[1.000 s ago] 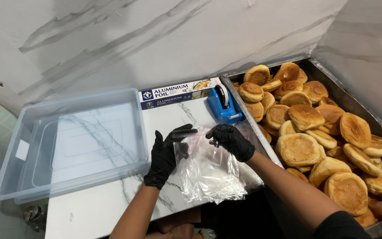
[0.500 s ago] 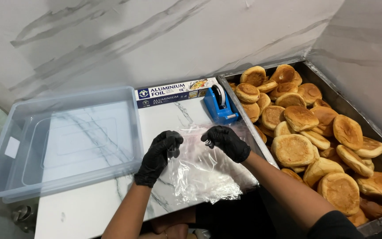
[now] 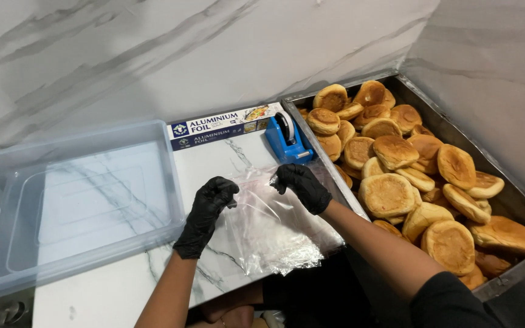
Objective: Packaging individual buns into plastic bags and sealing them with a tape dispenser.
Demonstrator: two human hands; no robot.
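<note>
I have my left hand (image 3: 209, 206), in a black glove, just left of the frame's centre, fingers curled tight on the left edge of a clear plastic bag (image 3: 271, 228). My right hand (image 3: 301, 185), gloved the same, sits just right of centre and pinches the bag's upper right corner between thumb and fingers. The bag is stretched between the two hands and its crinkled lower part lies on the white marble counter (image 3: 123, 285), running down toward the counter's near edge at lower centre. Just above my right hand stands a blue tape dispenser (image 3: 288, 141), and beside it, along the wall in the upper middle of the frame, lies a long foil box (image 3: 223, 126). To the left of my left hand, filling the left side of the frame, sits a large clear plastic tub (image 3: 74, 203) with its lid resting inside. On the right side of the frame a metal tray (image 3: 521, 206) is heaped with browned buns (image 3: 390, 194), the nearest ones close to my right forearm.
</note>
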